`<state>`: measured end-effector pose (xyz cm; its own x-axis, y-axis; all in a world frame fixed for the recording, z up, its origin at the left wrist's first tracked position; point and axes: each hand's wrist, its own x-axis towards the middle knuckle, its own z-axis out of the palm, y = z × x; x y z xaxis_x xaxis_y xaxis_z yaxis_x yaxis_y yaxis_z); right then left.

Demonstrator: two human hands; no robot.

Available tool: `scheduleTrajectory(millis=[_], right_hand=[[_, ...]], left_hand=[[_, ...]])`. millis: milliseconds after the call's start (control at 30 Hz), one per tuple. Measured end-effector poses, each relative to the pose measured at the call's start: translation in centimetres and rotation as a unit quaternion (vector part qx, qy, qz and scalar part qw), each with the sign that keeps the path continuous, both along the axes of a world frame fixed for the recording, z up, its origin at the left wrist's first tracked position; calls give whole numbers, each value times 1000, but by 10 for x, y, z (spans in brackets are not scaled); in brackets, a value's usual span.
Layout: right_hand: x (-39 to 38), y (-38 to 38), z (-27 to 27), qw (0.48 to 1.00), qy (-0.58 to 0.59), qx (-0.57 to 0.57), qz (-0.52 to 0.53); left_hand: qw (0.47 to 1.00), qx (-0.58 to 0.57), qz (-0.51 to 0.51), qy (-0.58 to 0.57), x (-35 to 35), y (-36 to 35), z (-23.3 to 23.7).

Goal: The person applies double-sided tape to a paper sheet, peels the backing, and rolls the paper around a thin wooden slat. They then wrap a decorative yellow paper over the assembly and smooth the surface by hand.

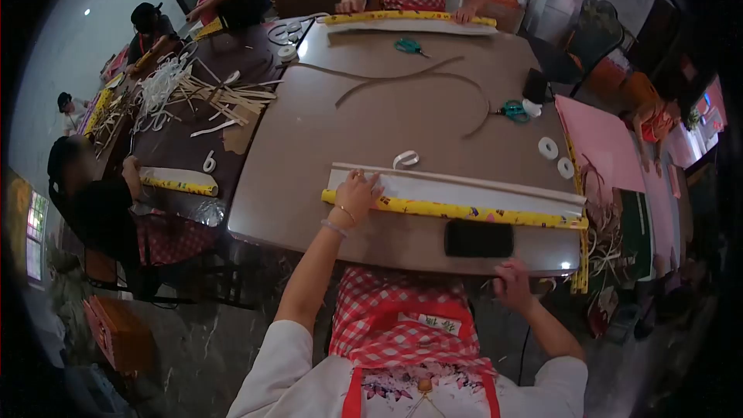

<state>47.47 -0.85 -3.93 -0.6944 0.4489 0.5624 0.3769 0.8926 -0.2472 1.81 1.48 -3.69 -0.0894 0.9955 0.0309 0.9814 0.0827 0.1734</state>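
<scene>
A yellow patterned paper roll (pixel 464 210) lies along the front of the table, partly unrolled, with its white inner side (pixel 433 185) facing up. My left hand (pixel 356 197) rests on the left part of the roll and the white paper, fingers spread and palm down. Along the paper's far edge runs a pale strip (pixel 464 176). At the table's front edge my right hand (pixel 512 280) is held with its fingers curled; whether anything is in them is hidden. Just beyond it lies a black rectangular pad (pixel 480 238). A loose white tape curl (pixel 405 159) sits behind the paper.
White tape rolls (pixel 548 148) and teal-handled scissors (pixel 514 111) lie at right, near a long brown strip (pixel 472 85). Opposite, a person handles another yellow roll (pixel 410 18). More people work at the dark table (pixel 224 101) on the left, among strip scraps. Pink sheets (pixel 600 139) lie right.
</scene>
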Motion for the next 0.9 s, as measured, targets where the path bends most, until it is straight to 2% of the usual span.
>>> scheduleTrajectory(millis=[67,133,167,233,267,300,367,400,433,500,533,600,633,700,733,767,800,833,867,900], right_hand=[[-28,-25,15,965,-129,-55,220],[-39,-44,-23,939,-175,-91,281],[-48,-53,-33,925,-230,-186,238],[-66,-68,-80,942,-219,-223,121],[-66,-70,-106,935,-263,-230,57],[-71,-72,-117,934,-262,-239,53],[-91,-64,-126,868,-276,-407,-63],[-102,-60,-105,850,-327,-406,-72],[-99,-60,-120,847,-328,-412,-75],[-96,-64,-154,891,-241,-380,-57],[-98,-60,-139,922,-244,-295,-51],[-106,-46,-116,901,-172,-398,-33],[-117,-28,-80,787,-258,-560,-8],[-107,-48,-104,790,-32,-612,23],[-129,-24,-22,722,-81,-687,-23],[-125,-26,-32,714,-76,-695,-47],[-122,-35,-56,710,-186,-679,-7],[-123,-35,-48,693,-294,-657,38],[-121,-36,-41,684,-352,-639,9],[-124,-26,-20,678,-348,-647,-8]], left_hand=[[1000,20,10,1,-1,2,1],[1000,14,-12,22,-5,7,-7],[1000,0,-19,21,-7,6,-11],[987,23,-98,128,-14,9,-14],[987,66,-93,114,-19,10,-29],[987,59,-100,112,-14,6,-24],[1000,17,-2,6,-2,4,2],[1000,12,-7,4,-1,5,3],[1000,16,-8,2,-1,4,2],[999,38,-15,-3,-3,1,2],[999,41,-13,4,-2,0,3],[999,42,-11,3,2,4,16],[999,32,-12,-7,5,1,24],[1000,15,-22,-5,5,3,27],[1000,-9,-18,-8,6,5,30],[999,-33,-14,-11,7,6,33],[998,-42,-36,-24,9,10,35],[998,-45,-26,-23,9,11,38],[999,-45,-14,-20,9,11,40],[998,-48,-31,-30,9,11,41]])
